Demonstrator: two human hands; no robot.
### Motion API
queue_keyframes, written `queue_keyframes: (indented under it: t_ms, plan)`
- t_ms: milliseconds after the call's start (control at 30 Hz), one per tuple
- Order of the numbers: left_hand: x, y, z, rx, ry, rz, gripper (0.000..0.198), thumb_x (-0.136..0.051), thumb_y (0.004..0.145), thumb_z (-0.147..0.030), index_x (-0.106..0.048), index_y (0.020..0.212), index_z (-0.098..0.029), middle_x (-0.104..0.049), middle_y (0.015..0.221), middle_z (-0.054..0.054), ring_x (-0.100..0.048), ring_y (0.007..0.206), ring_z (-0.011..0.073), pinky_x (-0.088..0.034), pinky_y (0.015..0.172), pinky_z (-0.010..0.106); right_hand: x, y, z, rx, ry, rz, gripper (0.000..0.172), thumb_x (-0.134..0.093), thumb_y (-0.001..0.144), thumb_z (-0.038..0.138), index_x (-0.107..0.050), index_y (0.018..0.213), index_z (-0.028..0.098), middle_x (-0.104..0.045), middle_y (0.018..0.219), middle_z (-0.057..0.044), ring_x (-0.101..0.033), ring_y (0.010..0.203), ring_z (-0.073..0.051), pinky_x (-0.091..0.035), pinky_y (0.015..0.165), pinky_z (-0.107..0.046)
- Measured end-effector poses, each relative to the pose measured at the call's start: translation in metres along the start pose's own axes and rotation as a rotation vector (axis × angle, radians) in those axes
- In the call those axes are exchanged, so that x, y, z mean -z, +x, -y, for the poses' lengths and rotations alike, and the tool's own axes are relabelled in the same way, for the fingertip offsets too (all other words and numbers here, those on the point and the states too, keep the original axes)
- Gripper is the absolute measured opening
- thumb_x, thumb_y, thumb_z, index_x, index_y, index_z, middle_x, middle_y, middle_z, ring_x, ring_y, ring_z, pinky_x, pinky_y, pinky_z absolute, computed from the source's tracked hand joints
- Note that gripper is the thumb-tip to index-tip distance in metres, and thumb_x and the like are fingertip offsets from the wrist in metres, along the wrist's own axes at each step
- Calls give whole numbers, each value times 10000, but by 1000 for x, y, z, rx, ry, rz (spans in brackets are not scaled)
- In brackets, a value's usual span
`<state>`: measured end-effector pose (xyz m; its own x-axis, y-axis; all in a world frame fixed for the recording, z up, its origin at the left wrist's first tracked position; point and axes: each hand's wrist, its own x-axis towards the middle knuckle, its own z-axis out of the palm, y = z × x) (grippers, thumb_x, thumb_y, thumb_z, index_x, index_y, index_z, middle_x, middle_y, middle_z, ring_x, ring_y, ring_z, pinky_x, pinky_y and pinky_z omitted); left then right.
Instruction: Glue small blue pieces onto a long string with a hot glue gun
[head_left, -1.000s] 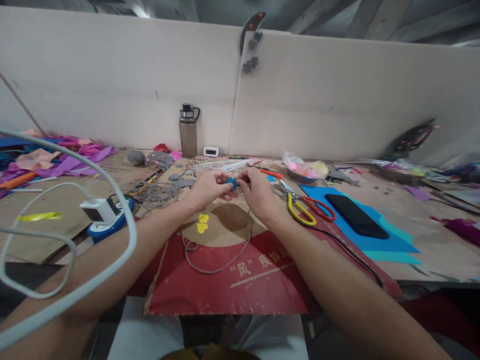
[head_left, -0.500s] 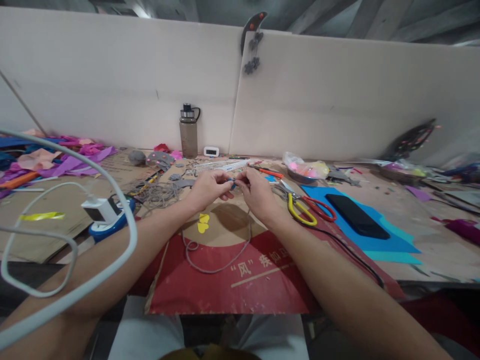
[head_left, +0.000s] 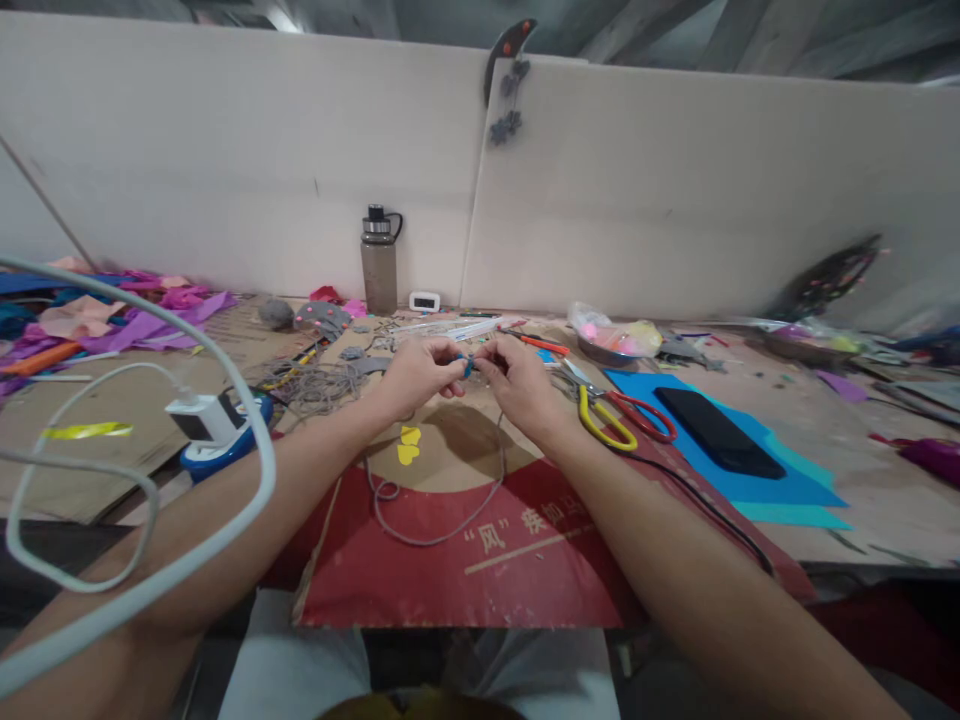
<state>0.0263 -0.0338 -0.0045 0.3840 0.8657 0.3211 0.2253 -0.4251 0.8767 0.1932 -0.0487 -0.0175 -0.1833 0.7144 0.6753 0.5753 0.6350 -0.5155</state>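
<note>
A small blue piece (head_left: pixel 468 366), too tiny to identify, is pinched between the fingertips of the left hand (head_left: pixel 415 375) and right hand (head_left: pixel 517 385), above the brown-and-red cardboard sheet (head_left: pixel 480 560). A thin grey cord (head_left: pixel 442 520) loops on the cardboard below them. Yellow-handled scissors (head_left: pixel 604 420) lie just right, near a black phone (head_left: pixel 716 432).

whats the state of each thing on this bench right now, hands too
left hand: pinched on small blue piece
right hand: pinched on it too
grey cord: slack, looped on cardboard
yellow-and-red-handled scissors: lying flat, unheld
black phone: screen dark, on blue sheet
grey water bottle: upright, capped
white charger: plugged in
</note>
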Motion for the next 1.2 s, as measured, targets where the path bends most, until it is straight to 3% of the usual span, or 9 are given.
queue_keyframes:
  t_ms: [633, 1200]
  plan:
    - [1, -1, -2, 4, 9, 86, 157, -571, 805, -262, -633, 805, -118, -658, 574, 23, -617, 495, 92, -517, 511, 192, 4, 1, 3, 10, -151, 5, 239, -425, 888, 279, -448, 664, 201, -484, 660, -4, -416, 634, -139, -299, 611, -279]
    - [1, 0, -4, 21, -5, 105, 162, -561, 807, -266, -624, 792, -118, -644, 542, 27, -613, 477, 101, -500, 501, 198, 4, 0, 4, 44, -185, -20, 252, -435, 892, 285, -475, 658, 198, -505, 647, -11, -420, 618, -137, -295, 609, -281]
